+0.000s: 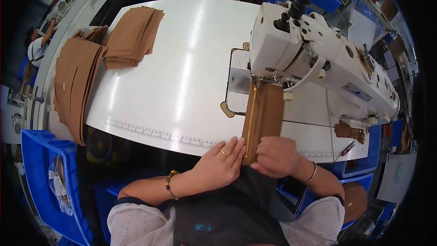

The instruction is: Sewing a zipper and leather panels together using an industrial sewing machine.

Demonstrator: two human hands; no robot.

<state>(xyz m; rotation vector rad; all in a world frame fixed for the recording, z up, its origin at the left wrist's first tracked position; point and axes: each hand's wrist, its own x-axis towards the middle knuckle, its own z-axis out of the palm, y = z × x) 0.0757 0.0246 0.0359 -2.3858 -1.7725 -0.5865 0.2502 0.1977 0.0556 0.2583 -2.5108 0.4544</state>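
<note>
A strip of brown fabric (270, 115) runs from under the needle area of a white sewing machine (277, 41) toward me, its near end reaching the table's front edge. Along its left side lies a zipper with gold teeth (250, 125). My left hand (217, 166), with a ring and a beaded bracelet, lies with fingers stretched and together, fingertips touching the strip's left edge beside the zipper's near end. On the other side, my right hand (277, 157) is closed at the strip's near right edge, its fingers curled; the exact grip is partly hidden.
Stacked brown fabric pieces (132, 36) lie at the table's far left, and more hang over its left edge (75, 82). Small snips (348, 148) and zipper pieces (349, 130) lie at right. Blue bins (34, 155) flank the table. Another person (37, 45) works far left.
</note>
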